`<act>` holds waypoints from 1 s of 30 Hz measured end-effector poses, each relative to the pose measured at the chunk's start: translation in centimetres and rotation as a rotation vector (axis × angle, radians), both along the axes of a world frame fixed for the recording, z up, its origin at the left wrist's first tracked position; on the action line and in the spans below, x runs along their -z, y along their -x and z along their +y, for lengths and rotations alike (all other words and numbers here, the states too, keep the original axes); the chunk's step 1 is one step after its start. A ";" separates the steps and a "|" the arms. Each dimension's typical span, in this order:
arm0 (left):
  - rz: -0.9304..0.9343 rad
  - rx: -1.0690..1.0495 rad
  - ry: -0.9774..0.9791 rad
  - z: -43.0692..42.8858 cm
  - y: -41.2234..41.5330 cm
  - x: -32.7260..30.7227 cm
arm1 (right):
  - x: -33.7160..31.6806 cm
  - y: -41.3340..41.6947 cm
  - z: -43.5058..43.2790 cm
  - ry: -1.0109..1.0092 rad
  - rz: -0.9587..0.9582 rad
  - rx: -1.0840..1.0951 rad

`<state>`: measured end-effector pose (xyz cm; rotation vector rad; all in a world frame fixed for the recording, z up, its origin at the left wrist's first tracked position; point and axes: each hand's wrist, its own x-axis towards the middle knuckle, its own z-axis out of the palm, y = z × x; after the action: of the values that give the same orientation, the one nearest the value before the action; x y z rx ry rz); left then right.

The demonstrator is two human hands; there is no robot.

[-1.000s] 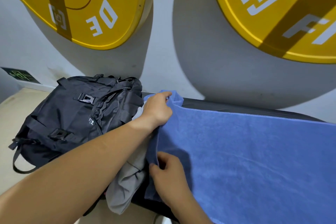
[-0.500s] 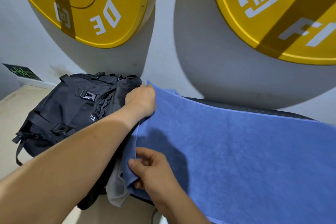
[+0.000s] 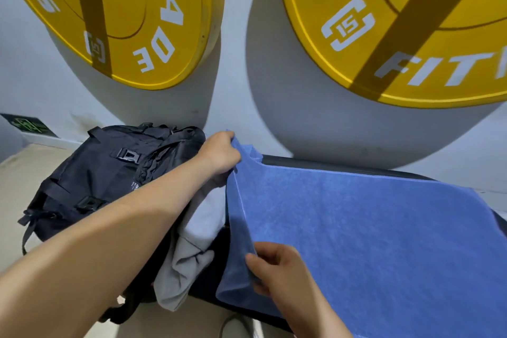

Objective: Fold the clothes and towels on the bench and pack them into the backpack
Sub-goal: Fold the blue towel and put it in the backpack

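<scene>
The large blue terry-cloth towel (image 3: 370,228) lies spread flat over the black padded tabletop (image 3: 343,167) and covers most of it. Its left end spills past the tabletop's end. Your left grip (image 3: 219,152) pinches the far left corner, raised a little off the surface. Your right grip (image 3: 277,269) pinches the near left edge where it droops over the side. Both are closed on the cloth.

Expect this towel to be light, limp and thick, with a looped pile that should not slip through your fingers. It has no stiffness of its own, so the edge between your hands will probably sag unless you hold it taut. The corners are the places to hold, as you do now. From there, the left end can likely be carried across to meet the right end so the fold lands square.

Mind the crumpled grey fabric garment (image 3: 189,255), which hangs just beside the towel's left edge and could get dragged along. Beyond it the black nylon backpack with plastic buckles (image 3: 109,173) lies on its side; you cannot tell from here whether its mouth is open.
</scene>
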<state>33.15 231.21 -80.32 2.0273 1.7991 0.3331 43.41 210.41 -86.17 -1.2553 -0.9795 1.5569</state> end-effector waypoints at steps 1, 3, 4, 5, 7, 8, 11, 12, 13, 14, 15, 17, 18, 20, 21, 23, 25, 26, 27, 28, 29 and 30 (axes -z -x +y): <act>-0.052 0.004 0.009 -0.5 -0.5 -0.4 | -0.1 -0.7 -0.5 -0.017 -0.026 -0.001; -0.104 0.022 0.043 -1.4 -1.7 -0.9 | -0.1 -2.3 -1.6 -0.059 -0.100 0.013; -0.113 0.034 0.060 -1.9 -2.3 -1.0 | -0.2 -3.0 -2.1 -0.085 -0.124 0.029; -0.120 0.050 0.067 -2.4 -3.2 -1.1 | -0.2 -3.8 -2.6 -0.099 -0.146 0.048; -0.149 0.067 0.094 -3.5 -5.1 -1.3 | -0.2 -5.1 -3.6 -0.044 -0.134 0.096; -0.166 0.066 0.103 -3.9 -6.4 -1.2 | -0.2 -5.7 -4.0 -0.007 -0.111 0.136; -0.145 0.100 0.103 -5.3 -10.9 -0.7 | -0.1 -8.2 -5.4 -0.032 -0.162 0.181; -0.142 0.125 0.104 -5.8 -12.5 -0.5 | 0.0 -9.4 -5.9 -0.055 -0.206 0.165; -0.149 0.147 0.101 -6.2 -14.2 -0.3 | -0.2 -10.6 -6.4 -0.077 -0.208 0.150; -0.156 0.171 0.106 -6.5 -15.9 0.1 | -0.3 -12.1 -6.8 -0.084 -0.199 0.128; -0.155 0.199 0.114 -6.9 -17.7 0.3 | -0.6 -13.7 -7.3 -0.093 -0.183 0.091; -0.140 0.265 0.111 -8.0 -21.4 0.5 | -1.1 -16.9 -8.1 -0.114 -0.177 0.039; -0.128 0.297 0.096 -8.6 -23.2 0.8 | -1.4 -18.4 -8.6 -0.110 -0.172 0.032; -0.116 0.360 0.097 -10.0 -26.8 1.4 | -1.1 -21.3 -9.6 -0.068 -0.142 0.054; -0.113 0.395 0.128 -10.8 -28.4 1.9 | -0.9 -22.5 -10.0 -0.041 -0.123 0.067; -0.105 0.449 0.274 -11.8 -30.7 3.4 | -0.4 -24.3 -10.9 0.059 -0.131 0.111; -0.055 0.538 0.359 -12.0 -31.6 5.0 | 0.8 -25.7 -11.4 0.183 -0.228 0.178; 0.049 0.597 0.326 -11.6 -31.6 5.9 | 1.7 -26.2 -11.6 0.223 -0.320 0.193; 0.152 0.638 0.261 -11.0 -31.4 6.6 | 2.7 -26.6 -11.8 0.232 -0.420 0.204; 0.246 0.675 0.180 -10.3 -31.0 7.3 | 3.3 -26.9 -11.9 0.238 -0.483 0.214; 0.299 0.697 0.107 -9.7 -30.8 7.9 | 3.8 -27.0 -11.8 0.248 -0.528 0.230; 0.318 0.711 0.055 -9.2 -30.6 8.2 | 4.0 -27.1 -11.8 0.263 -0.551 0.224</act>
<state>63.79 222.02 -88.56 2.6108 1.0905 -0.2594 70.47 198.61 -90.21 -1.9743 -0.9401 1.2123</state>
